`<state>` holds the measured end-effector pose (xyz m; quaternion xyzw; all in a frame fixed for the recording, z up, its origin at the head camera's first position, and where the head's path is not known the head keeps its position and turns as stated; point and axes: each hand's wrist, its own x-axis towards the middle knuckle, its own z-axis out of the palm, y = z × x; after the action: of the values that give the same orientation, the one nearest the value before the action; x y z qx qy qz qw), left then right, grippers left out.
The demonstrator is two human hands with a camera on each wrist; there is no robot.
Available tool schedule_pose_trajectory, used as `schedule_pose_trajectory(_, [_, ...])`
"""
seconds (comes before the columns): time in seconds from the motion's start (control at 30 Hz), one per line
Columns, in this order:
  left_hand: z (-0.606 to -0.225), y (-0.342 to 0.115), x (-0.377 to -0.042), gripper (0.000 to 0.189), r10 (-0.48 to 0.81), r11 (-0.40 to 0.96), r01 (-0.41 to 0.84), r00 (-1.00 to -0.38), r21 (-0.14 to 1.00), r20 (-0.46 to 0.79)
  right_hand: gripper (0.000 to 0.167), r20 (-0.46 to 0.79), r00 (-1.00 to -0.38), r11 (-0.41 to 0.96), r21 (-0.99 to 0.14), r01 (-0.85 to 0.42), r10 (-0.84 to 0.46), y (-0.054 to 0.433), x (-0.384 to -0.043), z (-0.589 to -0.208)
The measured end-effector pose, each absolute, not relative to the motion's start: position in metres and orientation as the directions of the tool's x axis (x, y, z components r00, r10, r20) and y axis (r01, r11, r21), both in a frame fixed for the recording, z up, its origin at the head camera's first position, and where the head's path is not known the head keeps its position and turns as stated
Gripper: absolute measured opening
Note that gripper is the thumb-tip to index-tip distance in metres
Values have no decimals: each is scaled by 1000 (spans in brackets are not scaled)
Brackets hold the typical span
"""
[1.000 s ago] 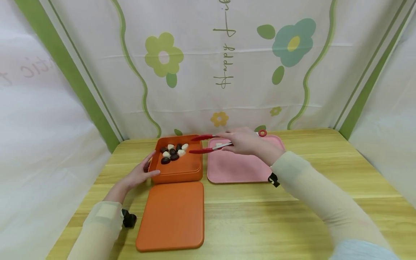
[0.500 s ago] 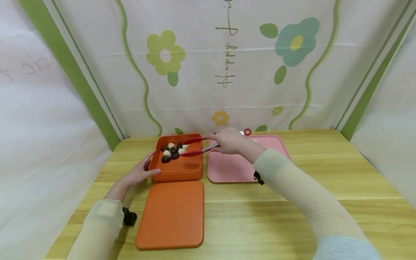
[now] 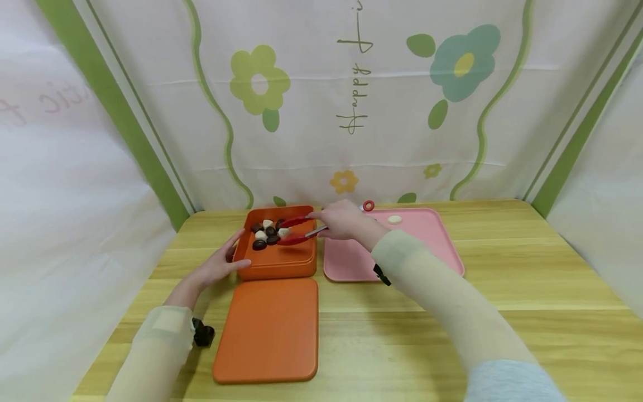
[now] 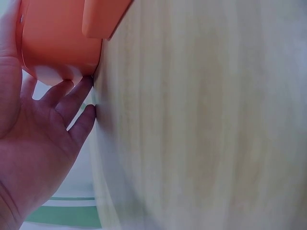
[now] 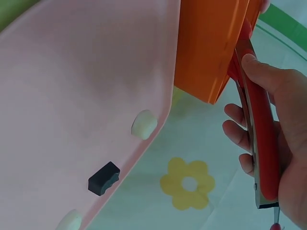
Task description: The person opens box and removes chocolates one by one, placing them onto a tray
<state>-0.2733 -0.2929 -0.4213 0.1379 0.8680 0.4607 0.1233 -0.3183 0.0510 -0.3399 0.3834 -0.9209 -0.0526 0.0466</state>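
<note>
In the head view, my right hand [image 3: 346, 219] grips red-tipped metal tongs [image 3: 297, 238] around the middle. Their two tips stand apart inside the orange box [image 3: 276, 272], on either side of a white piece [image 3: 284, 232]. Dark brown pieces [image 3: 259, 245] and white pieces that look like chocolates lie in the box. My left hand [image 3: 217, 267] rests against the box's left side, fingers spread along that wall and thumb at the front rim. The left wrist view shows its fingertips low on the box wall [image 4: 57, 43]. In the right wrist view the tips are hidden behind the box.
An orange lid [image 3: 268, 332] lies flat in front of the box. Right of the box sits a pink tray [image 3: 432, 240] with a white piece [image 3: 394, 219]; the right wrist view also shows a dark piece [image 5: 103, 178] there. A printed curtain [image 3: 311, 139] hangs behind the table.
My right hand has moved left, bringing the tong tips further into the box among the pieces. The tray's white piece has come into sight behind the arm. My left hand stays against the box.
</note>
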Motion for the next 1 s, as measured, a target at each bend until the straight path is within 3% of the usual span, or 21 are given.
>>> schedule_pose_trajectory(0.33, [-421,-292,-273,89,349,551,122,-932,826,-95,51,-32,-753,746,108,-657,-658,40,-326,-341])
schedule_pose_trajectory(1.0, [-423,-292,-273,87,349,534,128,-934,836,-80,44,-74,-752,745,103,-659,-655,35,-321,-333])
